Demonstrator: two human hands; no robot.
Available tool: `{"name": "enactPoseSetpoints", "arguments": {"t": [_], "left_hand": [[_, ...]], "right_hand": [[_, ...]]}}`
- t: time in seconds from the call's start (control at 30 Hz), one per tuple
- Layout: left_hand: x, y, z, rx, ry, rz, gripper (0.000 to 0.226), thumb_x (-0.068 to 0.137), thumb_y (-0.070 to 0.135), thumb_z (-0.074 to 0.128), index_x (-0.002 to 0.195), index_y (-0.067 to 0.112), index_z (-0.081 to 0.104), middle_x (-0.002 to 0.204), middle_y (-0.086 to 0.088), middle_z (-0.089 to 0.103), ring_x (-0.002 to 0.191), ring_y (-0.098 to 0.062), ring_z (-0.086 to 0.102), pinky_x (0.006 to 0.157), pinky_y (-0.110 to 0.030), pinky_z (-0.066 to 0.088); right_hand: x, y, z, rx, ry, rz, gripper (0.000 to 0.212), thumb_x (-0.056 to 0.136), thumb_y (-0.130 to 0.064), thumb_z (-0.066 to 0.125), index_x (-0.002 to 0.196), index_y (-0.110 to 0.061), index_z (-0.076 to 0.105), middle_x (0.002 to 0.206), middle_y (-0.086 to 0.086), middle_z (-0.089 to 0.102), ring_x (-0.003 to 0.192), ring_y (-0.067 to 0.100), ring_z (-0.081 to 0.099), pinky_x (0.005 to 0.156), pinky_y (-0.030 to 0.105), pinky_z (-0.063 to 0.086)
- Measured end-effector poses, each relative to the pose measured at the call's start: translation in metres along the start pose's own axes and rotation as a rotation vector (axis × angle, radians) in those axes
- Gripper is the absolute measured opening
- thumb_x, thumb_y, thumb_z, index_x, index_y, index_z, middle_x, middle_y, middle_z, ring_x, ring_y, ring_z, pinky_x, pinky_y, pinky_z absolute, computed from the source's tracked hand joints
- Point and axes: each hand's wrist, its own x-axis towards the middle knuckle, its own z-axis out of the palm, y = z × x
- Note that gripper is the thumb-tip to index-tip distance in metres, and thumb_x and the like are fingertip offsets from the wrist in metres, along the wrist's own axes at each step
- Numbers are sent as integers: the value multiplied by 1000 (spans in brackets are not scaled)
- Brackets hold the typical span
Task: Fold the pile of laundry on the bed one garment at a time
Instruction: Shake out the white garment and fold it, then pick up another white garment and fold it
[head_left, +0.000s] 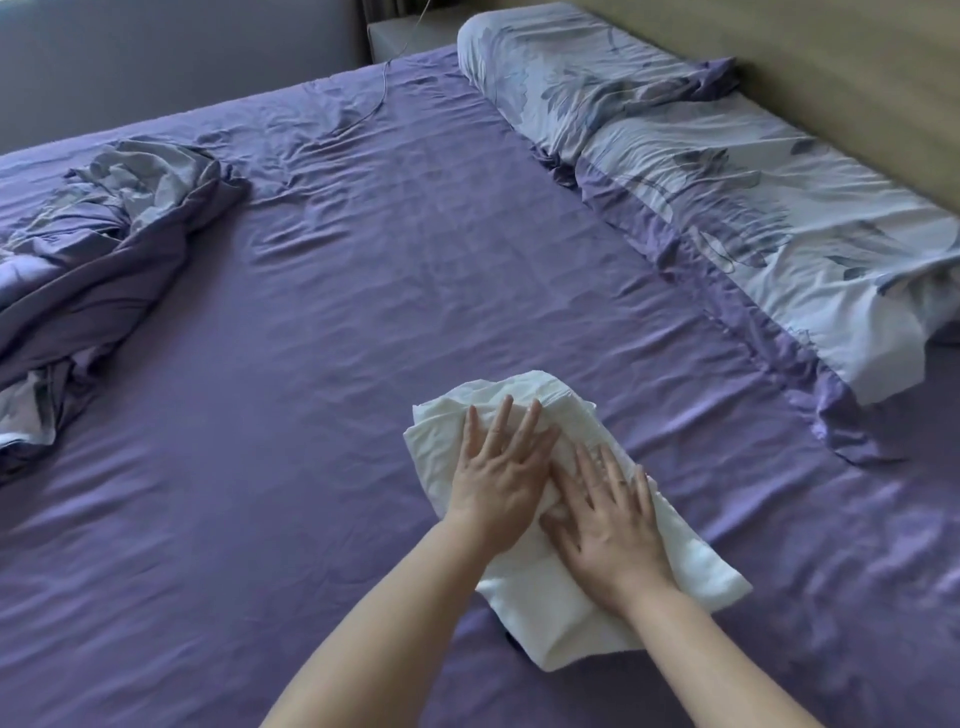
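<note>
A white garment (571, 499), folded into a compact oblong, is seen lying on the purple sheet of the bed (311, 415), near the lower middle of the view and angled from upper left to lower right. Its upper end is bunched and creased; its lower end is flatter. A small dark item is glimpsed under the near edge of the garment; what it is cannot be told.

The left hand (498, 483) is laid palm-down on the upper part of the garment, fingers (501, 421) straight and spread wide, nothing held. The right hand (608, 525) is laid palm-down just beside it, on the middle of the garment, fingers likewise straight and fanned, nothing held. The two hands are close together, near touching at the thumbs. Both forearms are bare.

Two patterned pillows (727, 182) are noted in a row along the wooden headboard (831, 62) at upper right. A crumpled duvet (104, 249), purple with a pale floral side, is heaped at the left edge of the bed, well apart from the garment. A thin cable (384, 88) is seen trailing onto the sheet at the top.
</note>
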Motion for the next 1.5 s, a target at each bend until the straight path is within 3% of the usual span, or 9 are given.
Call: {"name": "enactPoseSetpoints", "arguments": {"t": [0.1, 0.17, 0.23, 0.33, 0.4, 0.63, 0.9, 1.13, 1.5], "left_hand": [[0, -5, 11, -4, -93, -31, 53, 99, 48, 23, 149, 41, 9, 149, 18, -21, 145, -18, -18, 110, -45, -27], [2, -8, 19, 10, -157, -35, 55, 98, 50, 20, 148, 44, -2, 147, 19, -28, 144, -16, -21, 111, -46, -26], [5, -11, 24, 24, -210, -42, 55, 98, 50, 16, 147, 44, -7, 145, 18, -31, 144, -17, -23, 112, -47, -24], [13, -10, 21, 57, -281, -37, 54, 98, 52, 12, 147, 42, -9, 149, 16, -29, 144, -19, -22, 113, -50, -21], [10, -4, 10, 76, -291, -46, 55, 99, 50, 13, 149, 40, -5, 156, 11, -21, 145, -22, -19, 113, -51, -19], [-41, 14, -21, 87, -399, -104, 56, 98, 27, 36, 151, 24, 17, 160, -4, 3, 147, -27, -5, 114, -55, -8], [-168, 9, -80, -9, -425, -396, 49, 94, 28, 40, 141, 16, 33, 138, -7, 47, 140, -27, 26, 114, -55, 3], [-297, -17, -97, -8, -477, -605, 46, 98, 46, 30, 120, 15, 55, 124, -6, 60, 126, -26, 41, 114, -52, 5], [-490, -36, -116, -112, -438, -870, 45, 96, 45, 32, 118, 16, 59, 122, -6, 62, 127, -24, 41, 115, -51, 5]], "right_hand": [[-8, 3, 12, 8, 32, -23, 73, 86, -67, 18, 143, -24, 38, 152, 5, 30, 145, 21, 9, 111, 49, 10], [-11, 3, 17, 4, 49, -20, 75, 87, -67, 18, 144, -23, 35, 151, 6, 31, 145, 15, -2, 106, 51, 16], [-10, 3, 24, 30, 21, 10, 80, 83, -67, 20, 149, -23, 20, 154, 5, 18, 142, 11, -21, 109, 50, 12], [0, 10, 30, -27, -162, 20, 79, 79, -73, 2, 138, -32, -30, 150, -2, -32, 129, 13, -45, 113, 47, -16], [2, 10, 25, -54, -245, 21, 76, 85, -72, 9, 133, -34, -38, 142, -6, -44, 127, 16, -46, 111, 48, -22], [-6, -13, -12, -59, -333, 104, 71, 94, -54, 33, 151, -27, 1, 159, 2, -9, 146, 27, -10, 114, 56, 0], [-70, -92, -44, -101, -362, -37, 61, 92, -57, 36, 141, -22, 31, 146, 0, 34, 139, 19, 24, 110, 52, 16], [-136, -167, -29, -117, -389, -222, 61, 92, -57, 34, 143, -23, 31, 147, -2, 34, 141, 18, 22, 112, 50, 13], [-241, -327, -10, -126, -426, -496, 52, 92, -50, 36, 136, -23, 40, 140, -3, 43, 135, 17, 32, 111, 46, 19]]}}
